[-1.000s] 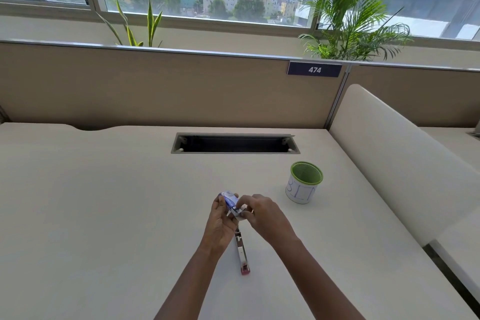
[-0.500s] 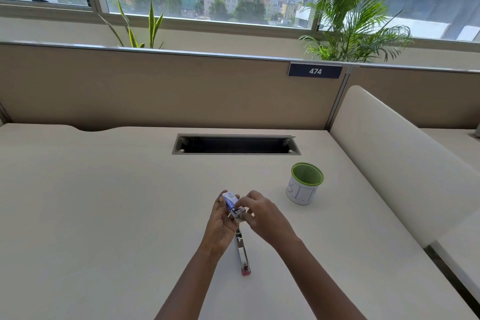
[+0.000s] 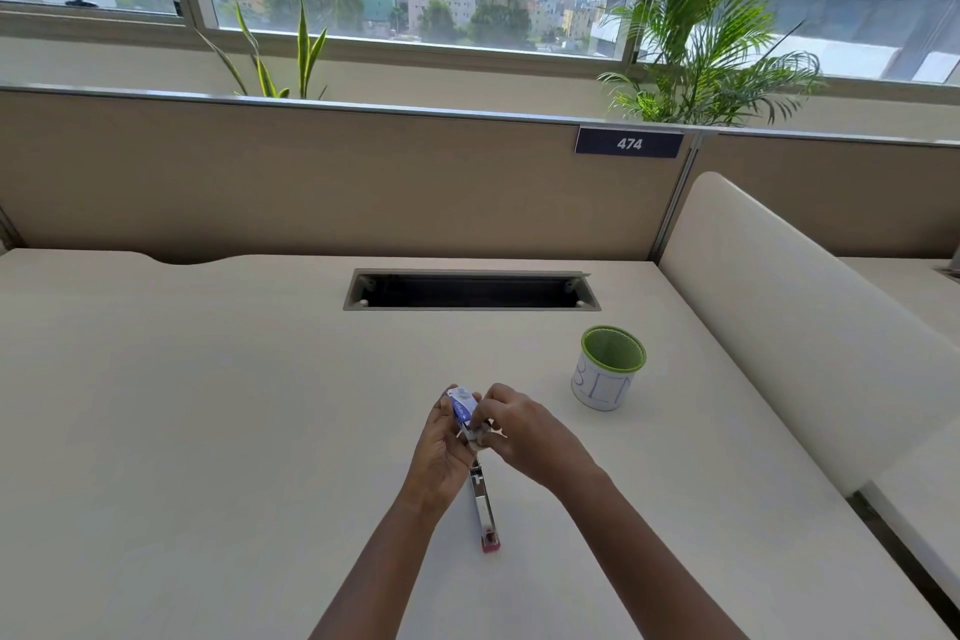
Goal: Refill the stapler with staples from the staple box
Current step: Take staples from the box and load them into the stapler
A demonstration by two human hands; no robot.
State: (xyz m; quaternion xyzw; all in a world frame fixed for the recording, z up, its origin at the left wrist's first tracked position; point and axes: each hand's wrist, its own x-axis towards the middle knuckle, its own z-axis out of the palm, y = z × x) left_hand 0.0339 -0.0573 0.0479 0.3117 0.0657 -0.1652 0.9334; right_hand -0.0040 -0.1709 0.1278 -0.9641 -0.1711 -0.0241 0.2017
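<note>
Blue-and-white box [image 3: 462,405]. Silver stapler [image 3: 484,509], red at the near end. White cup [image 3: 602,387] with green mesh rim (blue lettering on its side). Plain cream bench [image 3: 208,431]. Navy sign [image 3: 628,144], white digits.

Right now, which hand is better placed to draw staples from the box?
Right: the right hand pinches at the box's near end, while the left hand grips the box itself.

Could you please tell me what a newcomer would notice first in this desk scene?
The two hands meeting in the middle: the left hand holds a small blue-and-white staple box while the right hand pinches at its lower end. Just below them the stapler lies on the desk, red end toward the person. To the right stands a green-rimmed mesh cup marked BIN.
</note>
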